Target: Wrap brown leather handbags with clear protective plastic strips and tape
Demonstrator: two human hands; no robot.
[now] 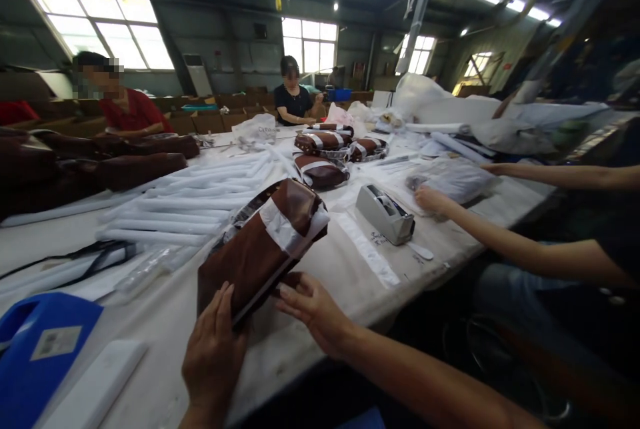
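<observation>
Workshop: bright windows [310,42] behind, tube lights overhead, a pale-covered table [275,352] heaped with goods.
Brown bag [250,259]: tilted up just inside the table's near edge, white wrapping [283,225] across it, perhaps angled to bare its underside.
Left hand [215,342]: fingers straight and close together, gripping the bag's lower end, seemingly to steady it.
Right hand [313,309]: half open, fingertips at the bag's lower side; from here I can't tell whether they pinch anything.
Tape dispenser [385,215]: near the same edge, right of the bag, probably for easy reach.
Clear plastic bag [457,179]: farther right, by a co-worker's hand [433,201]; its contents are too blurred to name.
Blue container [75,322]: on the table's near left; whatever it holds is hidden.
</observation>
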